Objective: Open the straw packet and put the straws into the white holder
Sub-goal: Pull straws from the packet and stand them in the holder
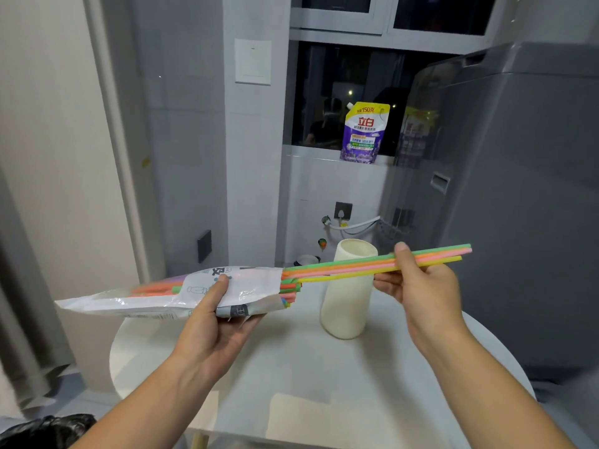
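straw packet (pixel 155 303): clear plastic with a white panel, greyish print on it, and a dark grey strip with pale characters underneath
straws in the packet (pixel 290 286): mixed bunch, mostly orange and green, some purple, bits of blue and yellow at the ends
pulled-out straws (pixel 350 264): four plain ones, green, orange, pink and yellow going top to bottom
holder (pixel 345 306): creamy off-white, totally plain
surface (pixel 324 384): pale greyish white
detergent pouch (pixel 364 134): purple with lavender flowers, white upper part, big red characters, yellow top band
washing machine (pixel 518 189): flat grey
wall tiles (pixel 188 157): light grey
switch plate (pixel 252 61): white
bin bag (pixel 42 432): shiny black
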`<control>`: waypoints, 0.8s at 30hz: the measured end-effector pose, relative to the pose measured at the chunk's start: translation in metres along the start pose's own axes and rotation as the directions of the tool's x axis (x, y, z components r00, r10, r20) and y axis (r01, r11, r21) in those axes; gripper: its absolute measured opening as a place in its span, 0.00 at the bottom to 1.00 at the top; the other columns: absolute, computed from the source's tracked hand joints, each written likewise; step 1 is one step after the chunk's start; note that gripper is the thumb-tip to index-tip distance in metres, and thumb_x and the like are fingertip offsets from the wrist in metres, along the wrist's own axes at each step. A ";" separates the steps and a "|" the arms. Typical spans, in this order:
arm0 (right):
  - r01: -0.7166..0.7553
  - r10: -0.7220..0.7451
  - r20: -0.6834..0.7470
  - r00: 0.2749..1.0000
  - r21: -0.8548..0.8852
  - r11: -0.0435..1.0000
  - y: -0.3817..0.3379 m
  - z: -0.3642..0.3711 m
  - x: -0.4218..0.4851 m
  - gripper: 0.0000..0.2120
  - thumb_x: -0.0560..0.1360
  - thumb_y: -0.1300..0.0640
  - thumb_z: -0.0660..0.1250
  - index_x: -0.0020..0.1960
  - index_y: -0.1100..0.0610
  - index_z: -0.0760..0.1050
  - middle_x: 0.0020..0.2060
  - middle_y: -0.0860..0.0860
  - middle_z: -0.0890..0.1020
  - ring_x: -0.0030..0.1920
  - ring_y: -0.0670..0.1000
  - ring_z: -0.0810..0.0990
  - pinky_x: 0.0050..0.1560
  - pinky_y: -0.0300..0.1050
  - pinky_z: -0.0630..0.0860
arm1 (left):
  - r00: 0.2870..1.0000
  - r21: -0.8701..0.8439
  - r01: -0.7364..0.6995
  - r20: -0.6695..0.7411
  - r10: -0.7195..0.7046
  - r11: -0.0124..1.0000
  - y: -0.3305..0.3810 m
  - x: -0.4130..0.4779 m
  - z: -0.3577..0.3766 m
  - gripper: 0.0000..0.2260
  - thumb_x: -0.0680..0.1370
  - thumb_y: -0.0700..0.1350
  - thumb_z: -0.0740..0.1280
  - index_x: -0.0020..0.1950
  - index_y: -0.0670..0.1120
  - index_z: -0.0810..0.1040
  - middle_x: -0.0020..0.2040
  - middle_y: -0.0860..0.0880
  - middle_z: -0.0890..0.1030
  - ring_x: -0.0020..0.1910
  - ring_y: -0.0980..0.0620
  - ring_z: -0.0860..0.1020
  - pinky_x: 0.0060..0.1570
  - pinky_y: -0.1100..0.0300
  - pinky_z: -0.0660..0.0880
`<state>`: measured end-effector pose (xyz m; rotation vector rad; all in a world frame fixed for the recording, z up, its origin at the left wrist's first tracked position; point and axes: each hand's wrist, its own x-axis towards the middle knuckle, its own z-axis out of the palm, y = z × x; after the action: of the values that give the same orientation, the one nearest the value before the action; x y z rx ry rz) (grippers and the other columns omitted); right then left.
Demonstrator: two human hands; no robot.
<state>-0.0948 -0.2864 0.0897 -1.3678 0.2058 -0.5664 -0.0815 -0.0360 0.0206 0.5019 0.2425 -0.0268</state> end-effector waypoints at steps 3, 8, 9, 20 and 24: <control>0.068 -0.070 -0.056 0.996 -0.038 0.997 -0.015 -0.013 0.011 0.16 0.80 0.53 0.67 0.40 0.63 0.79 0.28 0.55 0.82 0.27 0.50 0.82 0.33 0.42 0.82 | 1.000 -0.018 -0.010 -0.003 0.009 1.000 0.002 0.003 0.001 0.19 0.79 0.44 0.71 0.69 0.44 0.76 0.59 0.41 0.86 0.57 0.39 0.85 0.55 0.31 0.77; 0.150 -0.158 -0.124 0.980 -0.071 0.986 -0.035 -0.029 0.030 0.14 0.80 0.53 0.67 0.40 0.60 0.78 0.26 0.51 0.82 0.28 0.50 0.83 0.36 0.44 0.84 | 1.000 0.000 -0.003 -0.011 0.003 1.000 -0.002 0.004 0.002 0.18 0.78 0.44 0.71 0.68 0.44 0.76 0.59 0.42 0.86 0.57 0.40 0.85 0.54 0.31 0.77; 0.175 -0.186 -0.144 0.972 -0.091 0.980 -0.038 -0.031 0.034 0.14 0.80 0.52 0.66 0.39 0.60 0.78 0.27 0.52 0.82 0.28 0.50 0.83 0.37 0.45 0.84 | 1.000 0.014 0.002 -0.009 -0.002 1.000 -0.005 0.005 0.002 0.19 0.78 0.43 0.71 0.68 0.44 0.76 0.59 0.42 0.86 0.58 0.40 0.84 0.56 0.32 0.77; 0.301 -0.394 -0.102 0.913 -0.482 0.823 -0.047 -0.018 0.061 0.19 0.80 0.47 0.64 0.42 0.63 0.80 0.32 0.54 0.84 0.31 0.50 0.85 0.36 0.45 0.81 | 0.997 0.104 0.062 0.028 -0.065 0.993 -0.027 0.000 0.009 0.15 0.78 0.43 0.70 0.65 0.44 0.78 0.56 0.41 0.87 0.53 0.41 0.86 0.65 0.35 0.74; 0.263 -0.333 -0.027 0.942 -0.555 0.789 -0.027 -0.007 0.075 0.21 0.78 0.46 0.64 0.38 0.62 0.79 0.30 0.55 0.84 0.32 0.56 0.85 0.42 0.56 0.83 | 0.997 0.135 0.066 0.026 -0.070 0.989 -0.029 -0.001 0.008 0.14 0.78 0.43 0.70 0.64 0.44 0.78 0.54 0.41 0.87 0.52 0.42 0.86 0.65 0.35 0.74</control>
<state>-0.0415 -0.3321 0.1281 -1.9459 0.2656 -0.9089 -0.0830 -0.0653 0.0136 0.6263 0.2287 -0.1175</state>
